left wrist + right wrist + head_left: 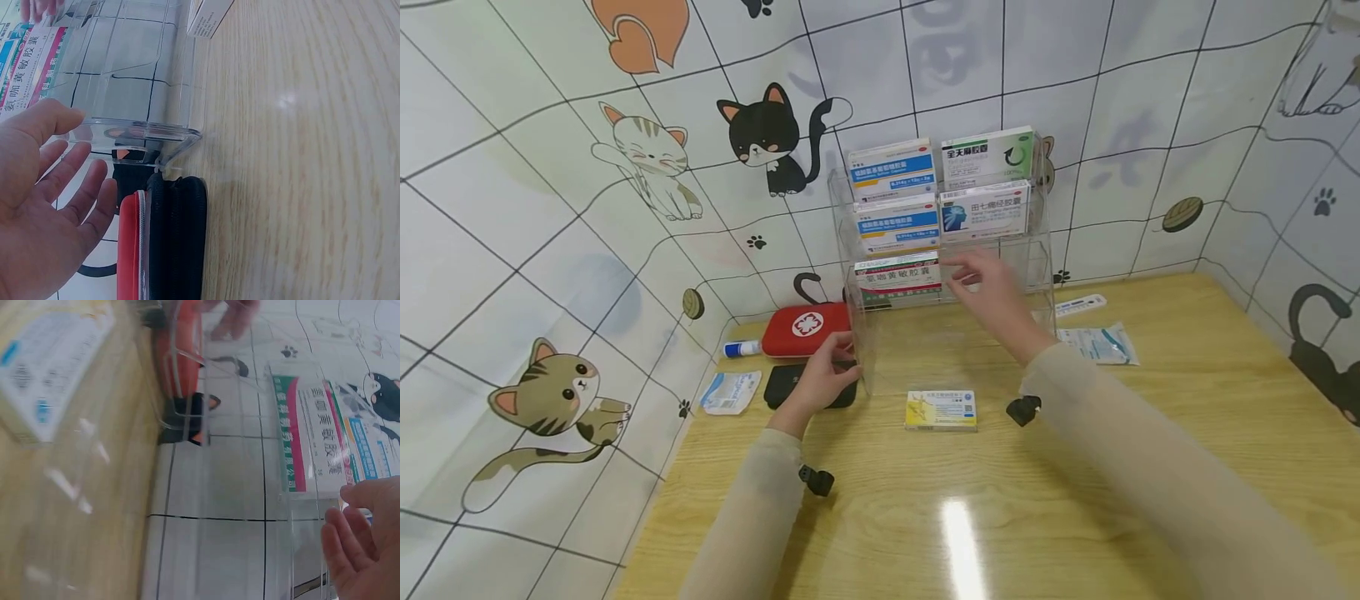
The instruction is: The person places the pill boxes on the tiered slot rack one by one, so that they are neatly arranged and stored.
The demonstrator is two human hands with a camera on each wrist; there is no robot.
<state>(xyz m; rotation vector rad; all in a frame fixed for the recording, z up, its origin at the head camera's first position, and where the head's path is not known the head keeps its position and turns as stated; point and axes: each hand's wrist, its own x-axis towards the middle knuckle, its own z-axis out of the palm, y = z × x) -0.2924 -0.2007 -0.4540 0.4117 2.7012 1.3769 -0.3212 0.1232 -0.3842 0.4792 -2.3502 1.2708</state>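
A clear tiered rack (958, 337) stands against the back wall, holding several medicine boxes. On its third tier from the top is a white capsule box (898, 278) with red and green bands. My right hand (988, 292) is at the right end of this box. In the right wrist view its thumb tip (347, 494) lies right at the box's edge, with the other fingers loosely bent. My left hand (823, 375) is at the rack's left side. Seen from the left wrist, its fingers (90, 190) are spread and relaxed, and the thumb reaches the rack's clear edge.
A yellow and white box (941, 411) lies on the table before the rack. To the left are a red first-aid case (805, 329), a black case (781, 387), a blue-capped tube (742, 348) and a packet (730, 392). A thermometer pack (1081, 306) and another packet (1101, 345) lie right.
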